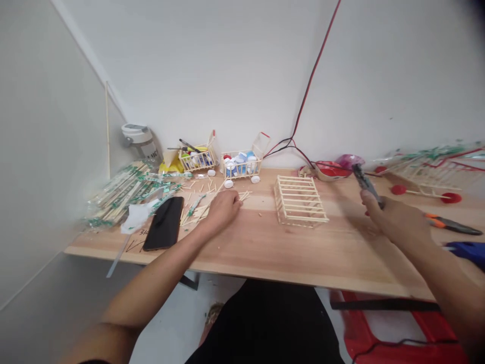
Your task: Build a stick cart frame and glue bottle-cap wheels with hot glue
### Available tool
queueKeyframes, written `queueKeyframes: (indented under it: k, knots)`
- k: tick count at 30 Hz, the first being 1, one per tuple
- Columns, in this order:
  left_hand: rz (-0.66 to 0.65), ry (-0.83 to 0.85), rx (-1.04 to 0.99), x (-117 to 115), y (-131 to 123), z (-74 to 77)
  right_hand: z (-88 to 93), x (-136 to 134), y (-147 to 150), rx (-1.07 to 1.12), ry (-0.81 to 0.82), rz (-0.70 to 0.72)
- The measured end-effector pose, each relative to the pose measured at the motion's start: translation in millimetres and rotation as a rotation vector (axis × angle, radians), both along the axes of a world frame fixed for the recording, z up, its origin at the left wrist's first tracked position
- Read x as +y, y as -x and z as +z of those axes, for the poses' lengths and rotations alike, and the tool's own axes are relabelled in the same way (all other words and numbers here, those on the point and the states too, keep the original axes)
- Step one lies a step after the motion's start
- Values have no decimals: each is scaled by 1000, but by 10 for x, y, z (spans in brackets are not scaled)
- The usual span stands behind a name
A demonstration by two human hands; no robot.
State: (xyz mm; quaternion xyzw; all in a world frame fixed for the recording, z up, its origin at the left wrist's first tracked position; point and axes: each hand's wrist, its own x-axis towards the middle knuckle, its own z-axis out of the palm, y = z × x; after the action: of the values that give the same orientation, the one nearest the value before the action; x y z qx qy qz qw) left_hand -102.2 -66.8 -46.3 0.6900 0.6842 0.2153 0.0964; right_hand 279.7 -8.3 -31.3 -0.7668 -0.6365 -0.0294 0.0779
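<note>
My left hand rests on the table with its fingers curled, among thin wooden sticks. What it holds, if anything, is hidden under the fingers. My right hand is raised over the table's right side, wrapped round a grey hand tool with a dark mottled end. Blur hides the tool's exact kind. Between the hands, a small crate-like frame of glued sticks sits on the tabletop, touched by neither hand.
Two stick-built carts filled with small things stand by the wall. At left lie packaged chopsticks and a black phone. On the right are orange-handled pliers, a larger stick model with red wheels and a blue tool.
</note>
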Motion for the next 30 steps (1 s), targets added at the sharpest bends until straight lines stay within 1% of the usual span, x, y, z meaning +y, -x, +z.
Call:
queueKeyframes:
  k: [3, 6, 10, 14, 18, 24, 30]
  knots:
    - [47, 10, 87, 34, 18, 5, -25, 104, 36, -8, 124, -96]
    - [73, 45, 162, 95, 70, 37, -32, 165, 132, -13, 139, -77]
    - [41, 113, 238, 150, 104, 76, -112, 181, 225, -108, 41, -11]
    - [-4, 136, 292, 137, 91, 92, -183, 139, 229, -85, -51, 61]
    - [-7, 149, 340, 119, 76, 93, -219, 56, 188, -95, -125, 133]
    - [-20, 143, 431, 120, 33, 89, -386, -19, 71, -218, -146, 196]
    - [-17, 152, 498, 110, -25, 110, -528, 11, -23, -205, -216, 237]
